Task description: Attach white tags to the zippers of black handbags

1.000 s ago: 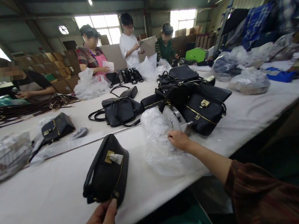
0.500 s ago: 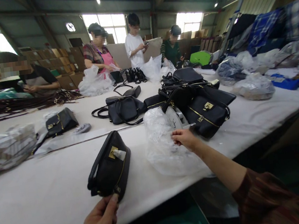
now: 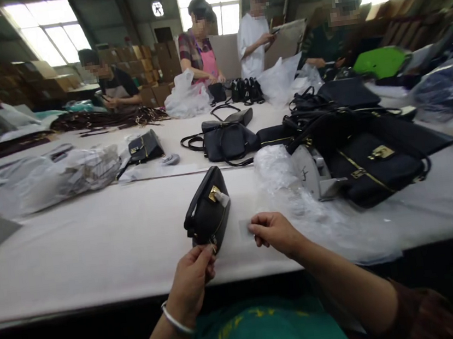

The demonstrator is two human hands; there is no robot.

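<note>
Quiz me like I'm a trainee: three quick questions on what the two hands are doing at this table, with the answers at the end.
1. Multiple choice: what does the right hand hold?
A) a bag strap
B) a small clear piece
C) a cardboard box

2. True or false: the left hand pinches the nearest bag at its near end.

3. Fill in the blank: the silver bracelet is on the ... wrist.

Key: 1. B; 2. true; 3. left.
</note>
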